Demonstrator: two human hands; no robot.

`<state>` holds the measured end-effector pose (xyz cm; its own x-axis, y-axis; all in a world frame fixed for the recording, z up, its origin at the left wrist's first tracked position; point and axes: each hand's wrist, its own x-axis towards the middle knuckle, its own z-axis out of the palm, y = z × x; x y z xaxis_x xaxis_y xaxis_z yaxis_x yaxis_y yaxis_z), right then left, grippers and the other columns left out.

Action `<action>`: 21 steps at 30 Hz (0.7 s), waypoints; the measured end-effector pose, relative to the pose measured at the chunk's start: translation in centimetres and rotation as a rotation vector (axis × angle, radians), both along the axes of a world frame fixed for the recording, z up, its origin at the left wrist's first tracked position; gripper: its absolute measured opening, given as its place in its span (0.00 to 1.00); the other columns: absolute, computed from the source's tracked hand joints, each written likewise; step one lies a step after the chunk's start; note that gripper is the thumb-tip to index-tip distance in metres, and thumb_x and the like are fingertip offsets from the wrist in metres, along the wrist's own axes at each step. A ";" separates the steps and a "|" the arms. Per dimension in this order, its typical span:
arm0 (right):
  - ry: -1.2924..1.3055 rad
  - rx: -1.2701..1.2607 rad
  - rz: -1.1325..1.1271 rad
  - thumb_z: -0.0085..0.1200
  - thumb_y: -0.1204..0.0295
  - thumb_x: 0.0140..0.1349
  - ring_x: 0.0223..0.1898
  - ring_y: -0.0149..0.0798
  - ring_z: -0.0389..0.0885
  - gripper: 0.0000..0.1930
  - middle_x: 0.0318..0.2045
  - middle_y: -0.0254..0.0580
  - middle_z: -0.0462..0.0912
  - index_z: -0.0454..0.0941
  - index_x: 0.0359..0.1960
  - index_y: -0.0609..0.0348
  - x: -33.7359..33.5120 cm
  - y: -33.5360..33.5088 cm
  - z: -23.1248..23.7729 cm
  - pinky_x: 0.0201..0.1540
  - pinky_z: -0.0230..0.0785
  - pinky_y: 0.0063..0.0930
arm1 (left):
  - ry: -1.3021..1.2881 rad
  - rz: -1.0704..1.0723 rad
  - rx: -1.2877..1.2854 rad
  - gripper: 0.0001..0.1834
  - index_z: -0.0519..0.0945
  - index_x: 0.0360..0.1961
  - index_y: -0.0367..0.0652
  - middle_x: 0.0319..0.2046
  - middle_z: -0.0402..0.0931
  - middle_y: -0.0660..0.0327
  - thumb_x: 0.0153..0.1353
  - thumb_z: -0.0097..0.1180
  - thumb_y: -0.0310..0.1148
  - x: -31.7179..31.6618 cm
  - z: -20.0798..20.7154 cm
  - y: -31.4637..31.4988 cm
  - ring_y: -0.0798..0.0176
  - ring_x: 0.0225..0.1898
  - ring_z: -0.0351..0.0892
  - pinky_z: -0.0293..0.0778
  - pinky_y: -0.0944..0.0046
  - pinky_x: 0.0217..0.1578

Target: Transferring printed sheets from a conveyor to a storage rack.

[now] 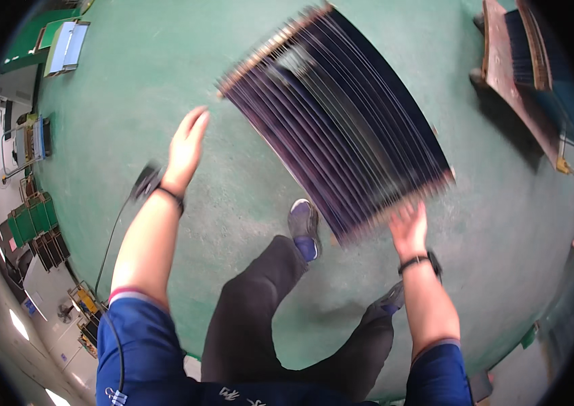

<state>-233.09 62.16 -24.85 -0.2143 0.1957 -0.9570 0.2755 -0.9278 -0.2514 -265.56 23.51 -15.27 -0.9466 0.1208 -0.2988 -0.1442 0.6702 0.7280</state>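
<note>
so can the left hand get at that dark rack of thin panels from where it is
Probably yes. The left hand is open in the air just left of the rack, with only bare green floor between them. The right hand is already at the rack's near edge, though blur hides whether it grips.

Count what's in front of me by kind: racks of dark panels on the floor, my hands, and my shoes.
Racks of dark panels: 2, the big rack and the far rack
Hands: 2, left hand, right hand
Shoes: 2, one, another
Total: 6
</note>
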 end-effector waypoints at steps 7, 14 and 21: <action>1.012 0.149 0.453 0.45 0.50 0.69 0.65 0.45 0.65 0.35 0.66 0.53 0.63 0.53 0.70 0.59 -34.6 -5.8 10.4 0.66 0.58 0.38 | -0.484 0.836 -0.099 0.24 0.74 0.54 0.50 0.41 0.75 0.70 0.66 0.49 0.54 24.5 11.4 -21.0 0.73 0.37 0.70 0.66 0.70 0.39; 0.207 0.421 1.306 0.50 0.48 0.64 0.46 0.34 0.75 0.33 0.48 0.42 0.78 0.69 0.60 0.64 -3.9 -1.6 10.4 0.50 0.68 0.27 | -0.530 0.648 0.453 0.23 0.72 0.57 0.48 0.42 0.74 0.66 0.68 0.48 0.50 22.2 14.4 -10.2 0.66 0.45 0.74 0.69 0.62 0.49; -0.934 0.938 1.128 0.52 0.69 0.58 0.16 0.31 0.72 0.10 0.18 0.37 0.76 0.74 0.24 0.62 51.1 15.5 34.8 0.17 0.63 0.30 | -0.187 -0.549 1.442 0.30 0.73 0.54 0.43 0.37 0.75 0.60 0.63 0.52 0.57 16.4 38.7 12.6 0.59 0.42 0.75 0.69 0.55 0.49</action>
<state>-181.95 77.70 9.93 -0.1124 0.8664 -0.4865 0.9849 0.1622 0.0612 -249.13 36.06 23.48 -0.6551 0.7069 0.2668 -0.2840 -0.5576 0.7800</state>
